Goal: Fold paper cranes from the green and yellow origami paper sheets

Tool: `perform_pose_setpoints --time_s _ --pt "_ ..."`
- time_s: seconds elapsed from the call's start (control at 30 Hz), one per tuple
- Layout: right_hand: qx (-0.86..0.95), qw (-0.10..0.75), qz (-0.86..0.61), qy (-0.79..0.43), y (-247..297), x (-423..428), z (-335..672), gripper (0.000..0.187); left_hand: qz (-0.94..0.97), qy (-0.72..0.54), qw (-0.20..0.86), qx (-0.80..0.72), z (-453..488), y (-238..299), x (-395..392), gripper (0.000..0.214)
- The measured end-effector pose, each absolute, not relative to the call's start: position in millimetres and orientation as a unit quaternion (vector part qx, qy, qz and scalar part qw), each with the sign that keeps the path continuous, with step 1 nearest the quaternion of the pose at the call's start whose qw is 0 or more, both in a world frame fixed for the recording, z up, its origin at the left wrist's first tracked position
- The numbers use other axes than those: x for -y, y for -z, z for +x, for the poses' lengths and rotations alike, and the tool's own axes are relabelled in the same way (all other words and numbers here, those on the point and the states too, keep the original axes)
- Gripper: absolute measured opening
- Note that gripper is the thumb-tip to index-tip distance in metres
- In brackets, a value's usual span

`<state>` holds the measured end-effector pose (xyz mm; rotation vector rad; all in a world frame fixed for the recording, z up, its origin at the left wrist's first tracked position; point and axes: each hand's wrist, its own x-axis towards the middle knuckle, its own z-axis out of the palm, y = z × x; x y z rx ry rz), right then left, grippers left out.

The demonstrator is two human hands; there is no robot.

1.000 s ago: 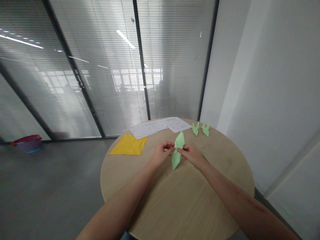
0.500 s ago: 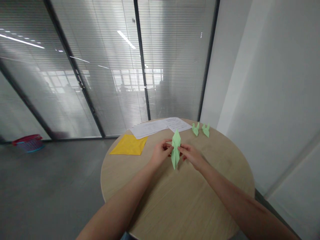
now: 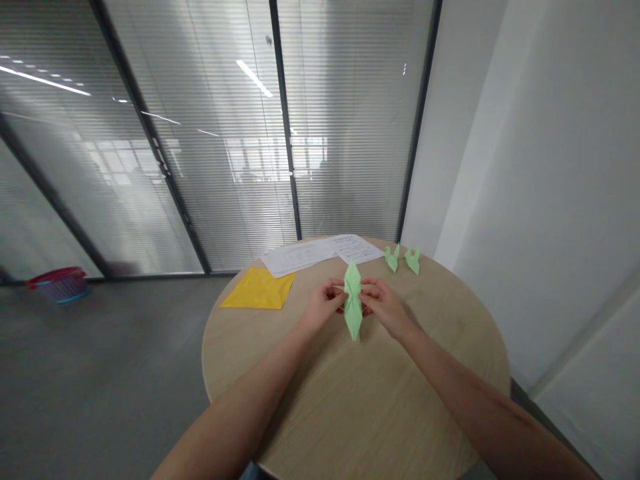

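A long, pale green piece of folded origami paper [image 3: 353, 307] is held up above the round wooden table [image 3: 370, 413], its two pointed ends facing away from me and toward me. My left hand [image 3: 324, 303] pinches its left edge near the middle. On the opposite edge, my right hand [image 3: 385, 305] grips it between thumb and fingers. Some fingertips of both hands are hidden behind the paper. Two finished green paper cranes, a left one [image 3: 393, 258] and a right one [image 3: 413, 261], stand beyond my right hand.
A yellow envelope-like packet [image 3: 260, 290] lies at the table's left side. Printed white sheets [image 3: 305, 255] overlap along the far edge. Behind stands a glass partition with blinds [image 3: 345, 133], with a white wall [image 3: 560, 200] at right. A red-rimmed basket [image 3: 60, 285] sits on the floor.
The folded paper has turned slightly between my hands, and its near end now points a little more to the right. My right fingers have shifted along its edge.
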<state>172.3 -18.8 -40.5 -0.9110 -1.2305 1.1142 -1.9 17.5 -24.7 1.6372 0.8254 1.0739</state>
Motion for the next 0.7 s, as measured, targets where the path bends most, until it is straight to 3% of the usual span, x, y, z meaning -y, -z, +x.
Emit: perform_pose_setpoints --time_s 0.7 --pt "0.505 0.590 -0.401 -0.486 44.1 15.9 172.7 0.034 0.679 -0.454 0.475 -0.329 -2.7 18.4 -10.2 0.031"
